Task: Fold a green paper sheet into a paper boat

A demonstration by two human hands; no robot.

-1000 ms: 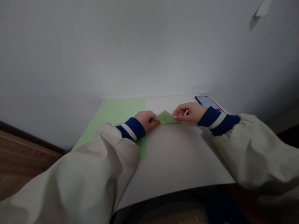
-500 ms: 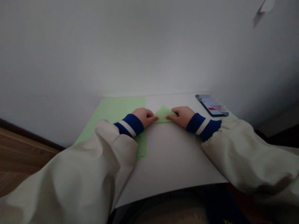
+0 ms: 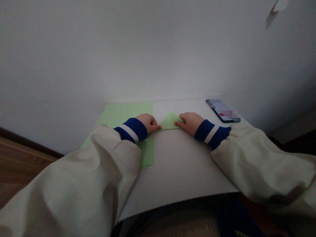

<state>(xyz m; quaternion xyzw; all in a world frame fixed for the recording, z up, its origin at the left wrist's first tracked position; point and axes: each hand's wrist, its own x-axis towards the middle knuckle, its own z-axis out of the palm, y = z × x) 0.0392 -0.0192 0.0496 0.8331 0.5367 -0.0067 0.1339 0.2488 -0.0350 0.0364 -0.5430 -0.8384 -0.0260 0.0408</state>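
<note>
While green sheets (image 3: 128, 110) cover the left of the white table (image 3: 187, 164), the left hand (image 3: 148, 122), narrow, has slid outward to the left corner of the folded green paper (image 3: 170, 122), baring more of it; whether it grips, I cannot tell. The right hand (image 3: 192, 122) pinches the paper's right side.

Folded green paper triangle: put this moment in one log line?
folded green paper triangle: on white tabletop; left hand: at left corner; right hand: holding right side; dark-edged phone: far right
</note>
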